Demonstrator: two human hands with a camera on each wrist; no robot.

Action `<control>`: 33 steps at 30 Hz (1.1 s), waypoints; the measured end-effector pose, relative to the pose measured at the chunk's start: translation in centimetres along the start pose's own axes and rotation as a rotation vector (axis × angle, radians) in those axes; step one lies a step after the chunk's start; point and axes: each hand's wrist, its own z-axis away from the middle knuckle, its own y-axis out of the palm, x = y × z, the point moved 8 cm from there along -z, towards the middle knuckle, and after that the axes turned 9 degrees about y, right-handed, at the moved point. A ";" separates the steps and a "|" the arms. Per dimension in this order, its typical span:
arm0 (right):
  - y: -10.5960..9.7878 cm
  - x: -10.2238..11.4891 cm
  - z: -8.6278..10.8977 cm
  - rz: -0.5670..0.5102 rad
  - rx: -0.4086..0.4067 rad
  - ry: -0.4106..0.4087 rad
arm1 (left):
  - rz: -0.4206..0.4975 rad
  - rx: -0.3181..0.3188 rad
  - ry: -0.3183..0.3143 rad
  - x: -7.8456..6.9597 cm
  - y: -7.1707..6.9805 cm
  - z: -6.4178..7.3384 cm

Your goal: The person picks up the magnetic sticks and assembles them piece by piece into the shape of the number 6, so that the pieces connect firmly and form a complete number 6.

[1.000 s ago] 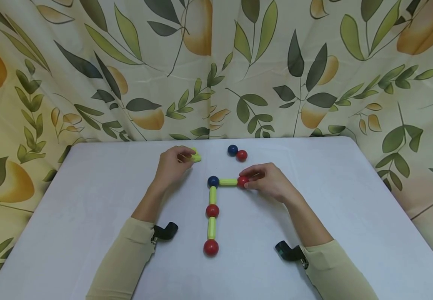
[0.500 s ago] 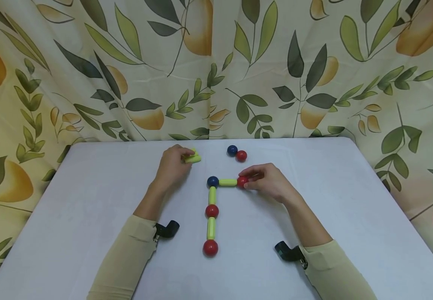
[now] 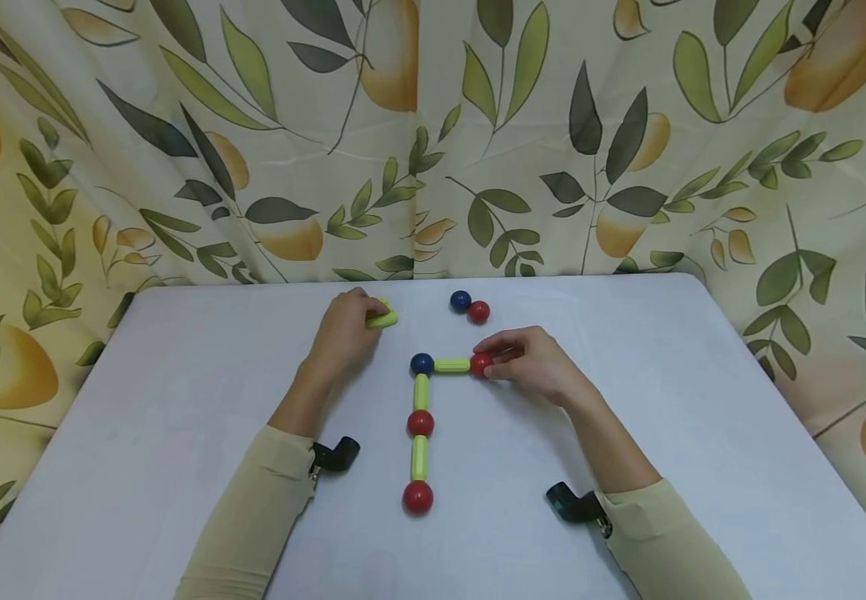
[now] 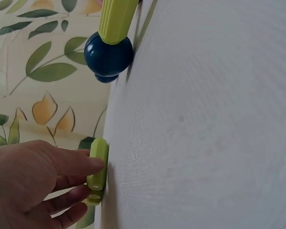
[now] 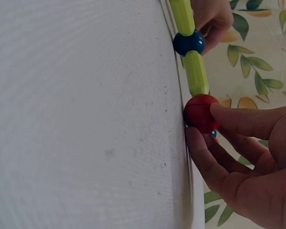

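R hand's fingers pinch red ball, prob. b/c it'd roll; L hand's fingers pinch green stick, w/ 2nd stick right by them.

Green stick, pinched near the far edge of the counter! Red ball, gripped too, caps the L-shaped chain.

White table, bent ball-and-stick chain, blue ball, red ball (beside it), green sticks
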 end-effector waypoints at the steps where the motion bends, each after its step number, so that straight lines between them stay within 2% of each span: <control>1: 0.0 0.0 0.0 0.000 -0.001 0.000 | 0.003 0.004 -0.003 0.0 0.1 0.0; 8: 0.0 0.1 0.0 0.008 -0.004 -0.009 | -0.006 0.018 0.007 -0.3 0.1 -0.1; 14: 0.0 -0.1 -0.1 0.013 -0.005 -0.008 | -0.033 0.035 -0.019 -0.5 0.1 0.1; 19: 0.1 -0.1 -0.1 0.003 -0.002 0.000 | -0.060 0.054 -0.017 -0.8 0.2 0.2; 26: 0.1 0.0 0.0 -0.011 0.003 0.008 | -0.023 0.119 -0.029 -1.1 0.3 0.4; 33: 0.1 -0.1 0.0 -0.012 0.001 0.007 | 0.006 0.177 0.001 -1.5 0.4 0.3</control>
